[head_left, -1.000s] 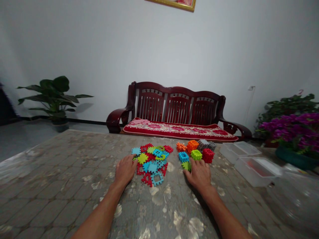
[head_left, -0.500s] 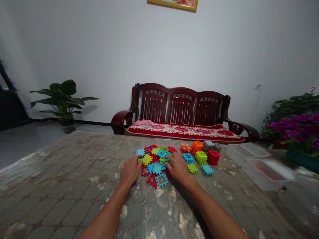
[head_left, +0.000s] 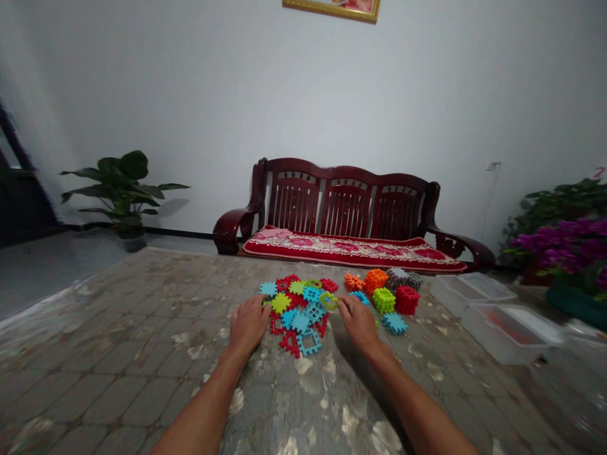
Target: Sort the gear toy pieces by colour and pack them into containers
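A loose pile of flat, notched interlocking tiles in red, blue and green lies on the table in front of me. My right hand, at the pile's right side, pinches a green open-square interlocking tile by its edge. My left hand rests at the pile's left edge, fingers curled, with a bit of a green interlocking tile at their tips. A solid lime-green tile lies just beside these fingers. Most of the piece at my left fingertips is hidden.
Stacked tiles sorted by colour stand to the right: orange, lime, red, grey and blue. Clear plastic boxes sit farther right. A wooden bench stands behind the patterned tablecloth.
My right hand has moved right, away from the pile, bringing the green open-square tile with it. It now covers part of the tiles on the right. My left hand has stayed in place.
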Demonstrator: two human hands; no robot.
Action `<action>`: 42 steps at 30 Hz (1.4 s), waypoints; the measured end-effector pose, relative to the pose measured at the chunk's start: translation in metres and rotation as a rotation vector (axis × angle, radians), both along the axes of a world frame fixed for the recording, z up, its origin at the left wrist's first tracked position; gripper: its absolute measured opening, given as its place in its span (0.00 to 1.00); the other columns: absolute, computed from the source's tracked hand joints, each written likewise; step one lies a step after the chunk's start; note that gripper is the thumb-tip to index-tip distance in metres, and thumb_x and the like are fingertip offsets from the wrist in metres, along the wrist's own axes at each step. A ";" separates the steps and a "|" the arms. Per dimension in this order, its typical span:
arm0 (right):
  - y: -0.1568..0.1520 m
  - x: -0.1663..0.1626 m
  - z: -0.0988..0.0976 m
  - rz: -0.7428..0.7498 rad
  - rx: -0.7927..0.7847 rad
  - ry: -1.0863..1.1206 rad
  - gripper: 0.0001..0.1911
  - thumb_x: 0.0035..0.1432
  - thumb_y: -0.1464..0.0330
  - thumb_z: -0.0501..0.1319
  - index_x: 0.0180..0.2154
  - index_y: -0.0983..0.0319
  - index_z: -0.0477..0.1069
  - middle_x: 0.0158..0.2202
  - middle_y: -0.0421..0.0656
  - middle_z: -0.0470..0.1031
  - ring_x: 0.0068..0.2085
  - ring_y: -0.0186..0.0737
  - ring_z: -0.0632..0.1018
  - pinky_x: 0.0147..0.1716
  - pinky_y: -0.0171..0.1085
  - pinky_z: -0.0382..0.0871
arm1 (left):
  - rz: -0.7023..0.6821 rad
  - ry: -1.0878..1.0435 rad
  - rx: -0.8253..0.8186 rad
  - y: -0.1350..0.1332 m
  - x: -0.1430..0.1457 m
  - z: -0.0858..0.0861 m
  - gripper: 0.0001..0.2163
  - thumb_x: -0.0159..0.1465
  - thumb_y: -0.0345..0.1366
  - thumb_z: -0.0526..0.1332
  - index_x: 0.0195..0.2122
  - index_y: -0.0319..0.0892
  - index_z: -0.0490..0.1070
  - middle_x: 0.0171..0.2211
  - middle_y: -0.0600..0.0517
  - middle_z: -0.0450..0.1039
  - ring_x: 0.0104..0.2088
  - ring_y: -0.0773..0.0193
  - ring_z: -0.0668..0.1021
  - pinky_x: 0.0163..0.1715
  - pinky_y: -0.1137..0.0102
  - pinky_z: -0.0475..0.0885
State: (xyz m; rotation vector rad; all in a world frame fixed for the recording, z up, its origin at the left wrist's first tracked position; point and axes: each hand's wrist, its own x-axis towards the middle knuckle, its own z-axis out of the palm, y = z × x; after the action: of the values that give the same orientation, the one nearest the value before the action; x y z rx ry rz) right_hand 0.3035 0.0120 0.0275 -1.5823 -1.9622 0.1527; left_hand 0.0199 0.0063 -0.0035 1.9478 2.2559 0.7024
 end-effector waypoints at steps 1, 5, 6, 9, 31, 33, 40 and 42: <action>-0.002 0.006 -0.001 -0.018 -0.024 0.046 0.18 0.70 0.65 0.51 0.43 0.60 0.80 0.41 0.46 0.83 0.43 0.42 0.79 0.43 0.36 0.67 | -0.003 0.005 0.003 0.000 0.000 0.000 0.18 0.74 0.37 0.51 0.60 0.42 0.71 0.60 0.42 0.76 0.60 0.53 0.75 0.63 0.58 0.64; -0.013 0.024 -0.002 -0.014 -0.127 0.126 0.21 0.69 0.62 0.49 0.34 0.60 0.78 0.32 0.43 0.81 0.35 0.41 0.78 0.36 0.35 0.65 | -0.003 0.003 0.010 0.000 -0.001 0.000 0.18 0.73 0.36 0.51 0.60 0.43 0.72 0.59 0.42 0.77 0.60 0.52 0.76 0.62 0.57 0.65; -0.015 0.026 -0.002 -0.011 -0.151 0.124 0.21 0.69 0.62 0.49 0.32 0.60 0.78 0.31 0.43 0.80 0.35 0.40 0.78 0.35 0.34 0.64 | -0.005 0.000 0.013 0.001 -0.001 0.000 0.18 0.73 0.36 0.51 0.59 0.43 0.72 0.59 0.43 0.76 0.60 0.52 0.76 0.62 0.57 0.65; -0.024 0.027 -0.001 -0.027 -0.238 0.034 0.21 0.68 0.65 0.49 0.29 0.60 0.77 0.30 0.44 0.81 0.34 0.41 0.79 0.33 0.35 0.63 | -0.015 0.000 0.019 0.002 -0.002 -0.003 0.18 0.73 0.37 0.51 0.60 0.42 0.72 0.60 0.43 0.76 0.60 0.52 0.76 0.63 0.56 0.65; -0.064 0.002 0.010 -0.080 -0.210 -0.437 0.19 0.60 0.65 0.60 0.52 0.62 0.76 0.47 0.54 0.82 0.50 0.55 0.79 0.44 0.42 0.67 | -0.024 0.007 0.011 0.003 -0.004 -0.006 0.18 0.73 0.38 0.51 0.60 0.44 0.71 0.60 0.43 0.76 0.60 0.52 0.75 0.63 0.56 0.64; -0.061 0.005 0.007 -0.072 -0.164 -0.405 0.18 0.60 0.65 0.61 0.51 0.61 0.77 0.45 0.52 0.83 0.49 0.53 0.80 0.44 0.40 0.67 | -0.024 0.016 0.013 0.003 -0.004 -0.005 0.18 0.73 0.38 0.51 0.60 0.43 0.71 0.60 0.43 0.76 0.60 0.52 0.76 0.63 0.56 0.65; -0.026 0.057 0.029 -0.375 -0.067 -0.204 0.26 0.65 0.57 0.60 0.61 0.58 0.72 0.52 0.49 0.82 0.52 0.50 0.81 0.47 0.40 0.71 | -0.027 0.021 0.015 0.003 -0.004 -0.006 0.18 0.73 0.37 0.51 0.60 0.43 0.72 0.60 0.43 0.76 0.59 0.52 0.76 0.62 0.55 0.66; -0.014 0.077 0.036 -0.466 -0.087 -0.207 0.28 0.66 0.56 0.60 0.63 0.59 0.70 0.52 0.50 0.82 0.52 0.52 0.81 0.46 0.42 0.72 | -0.031 0.021 0.013 0.003 -0.004 -0.006 0.18 0.73 0.37 0.51 0.60 0.43 0.72 0.60 0.43 0.76 0.60 0.52 0.76 0.62 0.55 0.66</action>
State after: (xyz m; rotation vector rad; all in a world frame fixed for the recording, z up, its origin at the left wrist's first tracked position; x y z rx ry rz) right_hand 0.3801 -0.0020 0.0639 -2.1378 -1.6918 -0.1212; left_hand 0.0160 0.0097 -0.0095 2.0015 2.2329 0.6987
